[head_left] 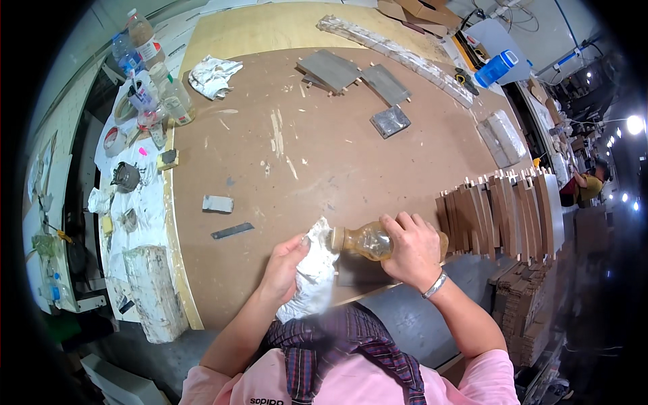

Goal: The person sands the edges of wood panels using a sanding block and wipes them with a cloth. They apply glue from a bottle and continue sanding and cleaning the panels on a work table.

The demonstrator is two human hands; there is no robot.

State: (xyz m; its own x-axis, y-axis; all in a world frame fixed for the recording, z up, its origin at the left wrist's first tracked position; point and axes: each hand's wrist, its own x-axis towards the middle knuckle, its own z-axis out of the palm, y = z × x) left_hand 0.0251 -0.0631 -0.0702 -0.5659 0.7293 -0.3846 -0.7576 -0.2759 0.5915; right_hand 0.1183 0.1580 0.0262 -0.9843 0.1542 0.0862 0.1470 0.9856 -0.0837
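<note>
My left hand point(282, 268) grips a crumpled white cloth point(314, 280) near the table's front edge. In my right hand point(415, 251) a clear plastic bottle point(368, 241) with yellowish-brown tint lies tipped on its side. Its mouth points left and meets the cloth, or comes very close to it. Below the bottle, partly covered by it and my right hand, a dark grey panel point(361, 275) lies at the table edge. A flat dark strip point(232, 231) and a small grey block point(218, 204) rest to the left of the cloth.
A row of upright brown panels with pegs point(496, 216) stands right of my hand. Grey panels point(331, 71) and a dark block point(390, 122) lie farther back. Bottles point(145, 40) crowd the left side. A long whitish bar point(395, 54) crosses the far right.
</note>
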